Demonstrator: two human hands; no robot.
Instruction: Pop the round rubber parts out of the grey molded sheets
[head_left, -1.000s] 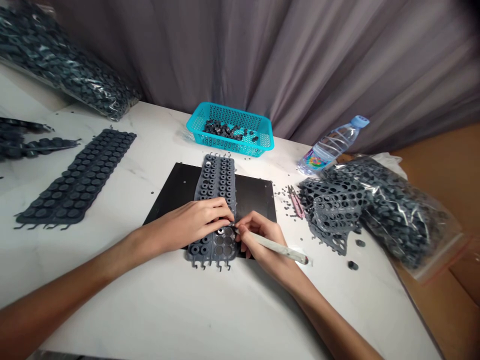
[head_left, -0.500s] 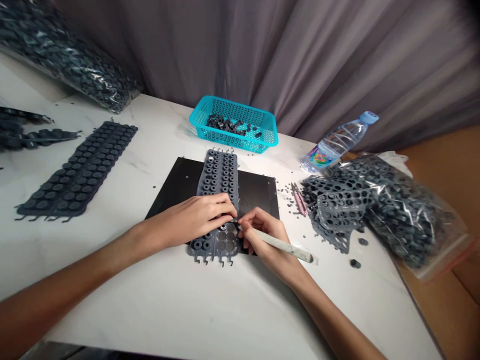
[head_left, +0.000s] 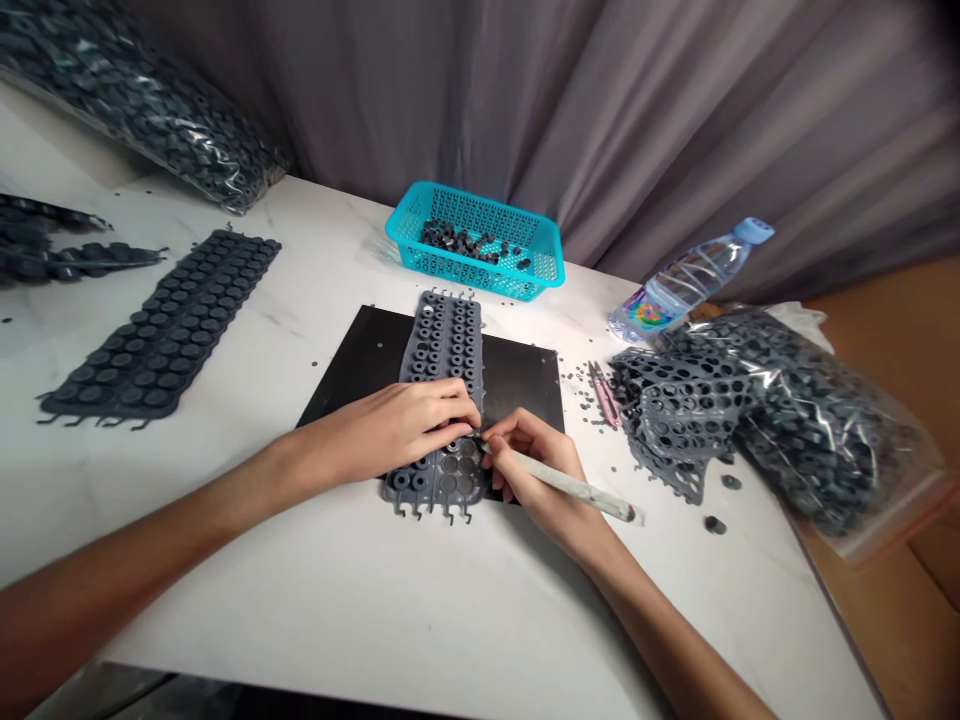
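Note:
A dark grey moulded rubber sheet point(head_left: 465, 345) with rows of round, holed plugs lies lengthwise over a black board point(head_left: 517, 380). My left hand point(head_left: 427, 425) rests across its middle, fingers bent and pressed together at the sheet's right side; what lies under the fingertips is mostly hidden. A slim pen-shaped tool with a whitish handle point(head_left: 577, 484) is gripped in my right hand point(head_left: 536, 465). Its tip meets the sheet beside my left fingertips and is too small to make out. Close to me, several round spots on the sheet's right half have no plugs.
Behind the board stands a turquoise basket point(head_left: 551, 268) with loose plugs. To the right are pink thread snips point(head_left: 604, 396), perforated rubber sheets point(head_left: 682, 420), a water bottle point(head_left: 690, 280) and a bag of rubber parts point(head_left: 832, 430). Another plugged sheet point(head_left: 161, 335) and a large bag point(head_left: 150, 110) are left.
The whole view has shifted slightly, with things sitting a little further right and higher. Both hands keep nearly the same place on the sheet, and the tool stays at my left fingertips.

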